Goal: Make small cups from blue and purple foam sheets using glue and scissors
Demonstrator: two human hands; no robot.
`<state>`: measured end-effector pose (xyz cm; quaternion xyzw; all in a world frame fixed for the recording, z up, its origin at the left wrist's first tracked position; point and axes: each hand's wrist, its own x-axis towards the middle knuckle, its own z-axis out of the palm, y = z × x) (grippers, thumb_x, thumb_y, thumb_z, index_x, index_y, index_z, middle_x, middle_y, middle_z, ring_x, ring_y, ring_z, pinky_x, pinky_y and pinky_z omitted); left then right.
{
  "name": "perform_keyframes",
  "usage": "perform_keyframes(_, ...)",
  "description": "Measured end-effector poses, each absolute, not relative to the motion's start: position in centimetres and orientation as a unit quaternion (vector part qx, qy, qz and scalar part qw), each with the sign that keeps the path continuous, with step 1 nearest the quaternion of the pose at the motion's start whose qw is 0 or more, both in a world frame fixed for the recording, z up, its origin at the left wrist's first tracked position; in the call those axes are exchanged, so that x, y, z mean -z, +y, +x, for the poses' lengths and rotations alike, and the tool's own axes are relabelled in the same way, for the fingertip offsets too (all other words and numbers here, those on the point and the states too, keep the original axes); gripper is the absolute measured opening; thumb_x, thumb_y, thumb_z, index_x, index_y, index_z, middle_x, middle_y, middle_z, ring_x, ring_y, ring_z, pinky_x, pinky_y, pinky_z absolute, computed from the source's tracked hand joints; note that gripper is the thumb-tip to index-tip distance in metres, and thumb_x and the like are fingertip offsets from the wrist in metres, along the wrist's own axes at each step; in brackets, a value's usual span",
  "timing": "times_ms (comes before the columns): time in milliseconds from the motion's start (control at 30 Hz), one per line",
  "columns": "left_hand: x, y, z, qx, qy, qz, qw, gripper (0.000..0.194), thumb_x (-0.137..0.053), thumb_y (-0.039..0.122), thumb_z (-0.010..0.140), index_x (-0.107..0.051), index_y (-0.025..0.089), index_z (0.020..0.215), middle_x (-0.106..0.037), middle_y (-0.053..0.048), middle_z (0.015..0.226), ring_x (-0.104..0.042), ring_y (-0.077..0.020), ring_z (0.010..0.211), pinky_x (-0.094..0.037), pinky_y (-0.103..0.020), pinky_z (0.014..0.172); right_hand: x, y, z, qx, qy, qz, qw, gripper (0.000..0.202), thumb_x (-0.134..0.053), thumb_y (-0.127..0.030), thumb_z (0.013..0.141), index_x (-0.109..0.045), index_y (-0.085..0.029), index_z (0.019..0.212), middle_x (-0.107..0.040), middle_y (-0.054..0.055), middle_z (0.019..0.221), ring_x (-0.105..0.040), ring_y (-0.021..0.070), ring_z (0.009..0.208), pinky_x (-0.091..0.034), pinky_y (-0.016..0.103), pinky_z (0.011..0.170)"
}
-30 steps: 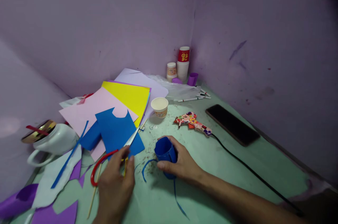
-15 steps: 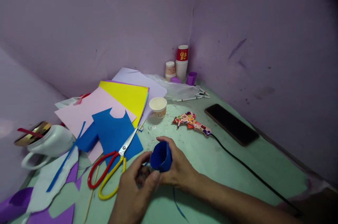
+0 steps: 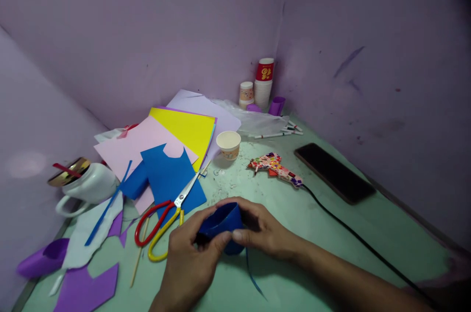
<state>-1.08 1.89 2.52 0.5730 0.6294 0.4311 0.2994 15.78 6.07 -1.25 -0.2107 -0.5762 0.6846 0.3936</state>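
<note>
I have my left hand (image 3: pixel 191 263) and right hand (image 3: pixel 267 233) closed around the blue paper cup (image 3: pixel 221 226), fingers pinching it just above the desk (image 3: pixel 331 233). Scissors (image 3: pixel 165 219) lie just left; beyond, blue paper sheet (image 3: pixel 171 179).

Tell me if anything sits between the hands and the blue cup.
Nothing visible does. The left hand and right hand both grip the blue cup directly. The scissors lie off to the left, apart from it.
</note>
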Motion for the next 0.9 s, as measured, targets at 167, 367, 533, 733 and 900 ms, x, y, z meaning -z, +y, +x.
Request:
perform_keyframes(167,-2.6,1.8,-0.9,-0.450,0.610,0.581,0.296,0.023,-0.077,0.029,0.061,-0.077,0.029,0.084,-0.076,-0.004,0.081,-0.070,-0.0239,0.071,-0.058,-0.031,0.062,1.4,6.0,15.3,-0.653,-0.579,-0.239,0.426,0.033,-0.065,-0.044,0.080,-0.066,-0.025,0.107,-0.066,0.005,0.107,-0.061,0.0211,0.101,-0.046,0.041,0.092)
perform_keyframes(367,-2.7,2.0,-0.9,-0.460,0.612,0.545,0.340,0.029,-0.077,0.025,0.059,-0.075,0.029,0.087,-0.076,-0.004,0.087,-0.071,-0.0244,0.078,-0.059,-0.031,0.065,1.6,5.9,15.1,-0.655,-0.569,-0.228,0.441,0.033,-0.065,-0.043,0.081,-0.065,-0.027,0.110,-0.066,0.005,0.109,-0.062,0.0216,0.103,-0.046,0.042,0.093)
perform_keyframes(533,-2.0,1.9,-0.7,-0.452,0.627,0.518,0.366,0.035,-0.079,0.031,0.057,-0.073,0.028,0.091,-0.075,-0.004,0.090,-0.071,-0.0248,0.082,-0.059,-0.032,0.070,1.7,5.8,15.0,-0.635,-0.578,-0.234,0.456,0.038,-0.065,-0.046,0.081,-0.063,-0.029,0.116,-0.062,0.008,0.119,-0.057,0.0242,0.113,-0.042,0.046,0.099)
perform_keyframes(733,-0.6,2.0,-0.6,-0.492,0.665,0.462,0.321,0.037,-0.077,0.039,0.057,-0.070,0.025,0.090,-0.074,-0.004,0.086,-0.070,-0.0248,0.076,-0.058,-0.032,0.066,-0.5,7.2,17.1,-0.591,-0.570,-0.298,0.487,0.060,-0.075,-0.043,0.072,-0.050,-0.026,0.124,-0.051,0.012,0.133,-0.051,0.0269,0.123,-0.038,0.049,0.105)
perform_keyframes(900,-0.1,2.3,-0.4,-0.515,0.666,0.450,0.297,0.040,-0.075,0.042,0.060,-0.068,0.021,0.093,-0.074,-0.005,0.083,-0.069,-0.0251,0.074,-0.057,-0.032,0.063,-2.4,13.7,18.5,-0.494,-0.528,-0.466,0.510,0.076,-0.081,-0.033,0.058,-0.043,-0.021,0.122,-0.052,0.016,0.129,-0.055,0.0283,0.116,-0.045,0.048,0.097)
